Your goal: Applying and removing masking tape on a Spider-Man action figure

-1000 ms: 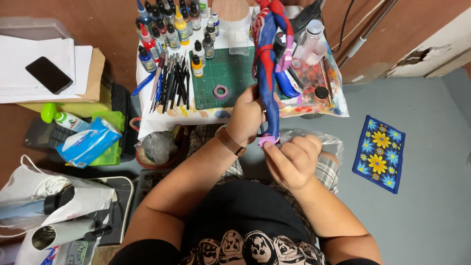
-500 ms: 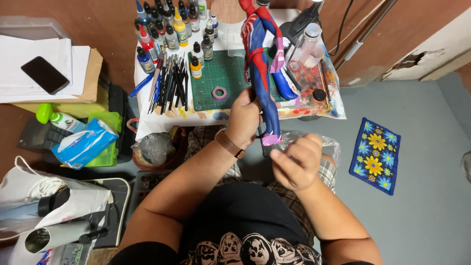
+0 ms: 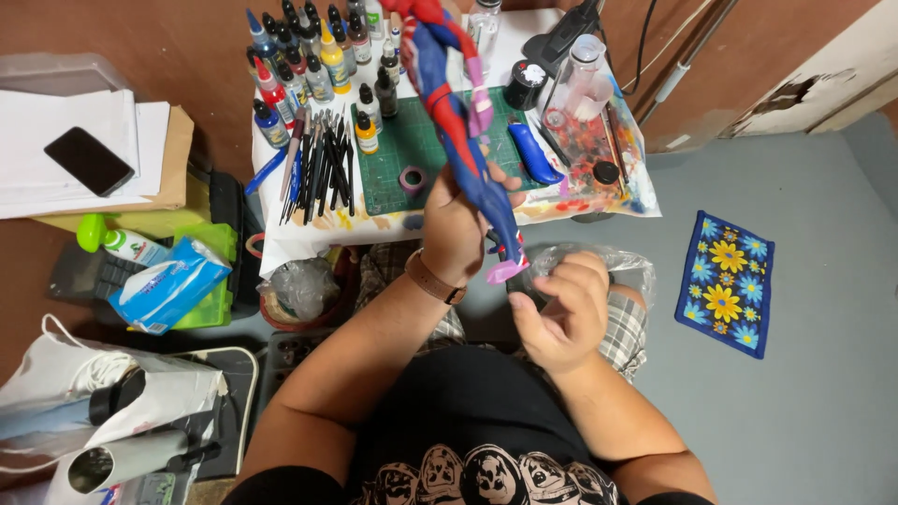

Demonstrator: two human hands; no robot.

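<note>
2 hands are at work over the lap, and only 1 of them has a firm hold. The left hand [image 3: 458, 229] is wrapped shut around the lower legs of a red and blue action figure [image 3: 458, 122], which slants up and away from the grip, its upper body over the green cutting mat [image 3: 393, 154] and its pink feet poking out just below the fist. The right hand [image 3: 561, 309] sits just below and to the right of that grip, near the feet but apart from them; its fingers are curled with the thumb pressed toward them, and whether anything small is pinched there I cannot tell. A clear plastic bag [image 3: 617, 262] lies on the knee just behind this hand.

Above the grip, a blue loose piece [image 3: 533, 154] rests on the mat's right edge, a small roll of tape [image 3: 412, 178] on its near edge, with a row of brushes [image 3: 318, 168] and paint bottles [image 3: 309, 65] to the left.

As a judgement: the figure looks largely painted and assembled, the pale pink feet appearing the part left to deal with.

Compared with 0.5 s earlier, the figure has tipped further leftward at the top, and the right hand has dropped a little away from the feet.
</note>
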